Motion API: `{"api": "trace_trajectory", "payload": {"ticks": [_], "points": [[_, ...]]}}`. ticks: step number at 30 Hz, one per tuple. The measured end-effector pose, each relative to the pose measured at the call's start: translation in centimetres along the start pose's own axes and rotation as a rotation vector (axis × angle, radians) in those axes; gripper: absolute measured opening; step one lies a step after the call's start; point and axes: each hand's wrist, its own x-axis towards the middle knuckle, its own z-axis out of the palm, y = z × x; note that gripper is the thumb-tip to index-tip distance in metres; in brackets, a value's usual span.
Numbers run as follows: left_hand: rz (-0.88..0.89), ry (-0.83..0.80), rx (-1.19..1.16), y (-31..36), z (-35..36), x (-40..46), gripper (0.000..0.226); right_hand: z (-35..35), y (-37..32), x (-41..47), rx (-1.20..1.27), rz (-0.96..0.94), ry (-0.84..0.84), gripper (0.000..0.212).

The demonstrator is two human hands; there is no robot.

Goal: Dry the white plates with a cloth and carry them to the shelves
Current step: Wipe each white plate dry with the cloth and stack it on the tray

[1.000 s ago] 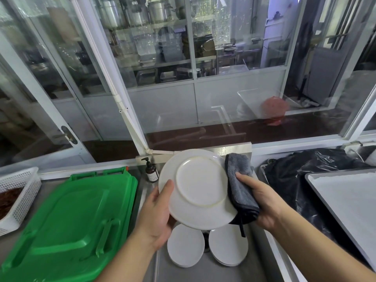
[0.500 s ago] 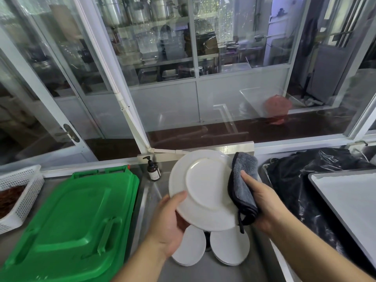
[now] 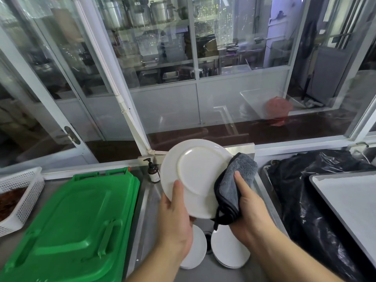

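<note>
Fingers of my left hand (image 3: 175,218) grip the white plate (image 3: 195,176), underside toward me, over the sink (image 3: 146,216); my right hand (image 3: 247,212) clasps the grey cloth (image 3: 234,180) against its rim; drying looks midway; two plate stacks (image 3: 230,249) wait below; no shelves trip begun, I judge.

The left hand (image 3: 175,218) covers the lower left rim of the raised white plate (image 3: 195,176), and the grey cloth (image 3: 236,184) hides its right edge. The fingers of the right hand (image 3: 250,210) lie out of sight behind the cloth. Two stacks of plates (image 3: 230,251) below are partly hidden by both hands. The green lid (image 3: 75,220), white basket (image 3: 20,192) and metal tray (image 3: 345,208) are cut off by the picture's edges. The bottle (image 3: 153,171) label is too small to read.
</note>
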Motion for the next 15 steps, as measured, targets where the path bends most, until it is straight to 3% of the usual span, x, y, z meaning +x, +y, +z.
{"api": "trace_trajectory", "payload": {"ticks": [4, 6, 8, 12, 15], "points": [[-0.068, -0.037, -0.015, 0.0, -0.5, -0.2, 0.022, -0.5, -0.3, 0.3, -0.036, -0.032, 0.034, 0.047], [-0.111, -0.041, 0.012, 0.9, -1.6, 0.8, 0.036, -1.0, -1.3, 0.8, -0.080, -0.004, 0.011, 0.049], [-0.152, -0.080, 0.044, 2.4, -2.4, 1.7, 0.045, -1.4, -2.7, 1.3, -0.137, 0.032, -0.016, 0.047], [-0.146, -0.190, 0.195, 5.4, -2.6, 2.9, 0.042, -1.4, -5.1, 1.8, -0.246, 0.062, -0.122, 0.035], [-0.105, -0.167, 0.214, 5.8, -2.4, 3.1, 0.043, -0.7, -5.3, 1.8, -0.222, 0.081, -0.122, 0.031]]}}
